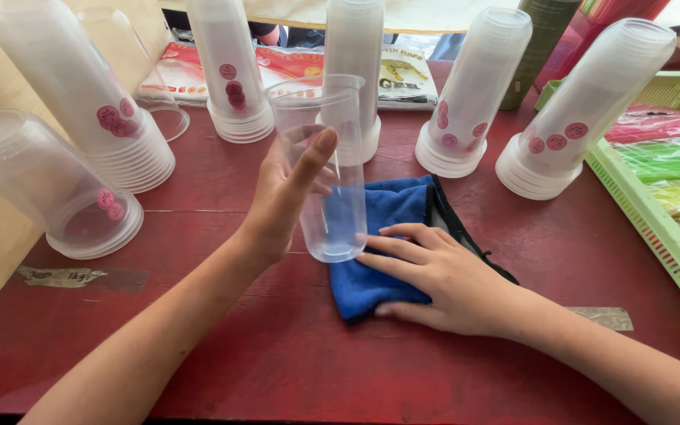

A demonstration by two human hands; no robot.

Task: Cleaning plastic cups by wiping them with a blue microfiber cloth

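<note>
Cup, clear plastic, gripped w/ left hand, may slip & topple nearby stacks; right hand rests flat on blue cloth.

Your left hand is gripping a clear plastic cup, holding it upright above the red worktop; your right hand is pressing flat on a blue cloth; stacks of upturned cups are standing behind; a green tray is sitting to the right.
</note>
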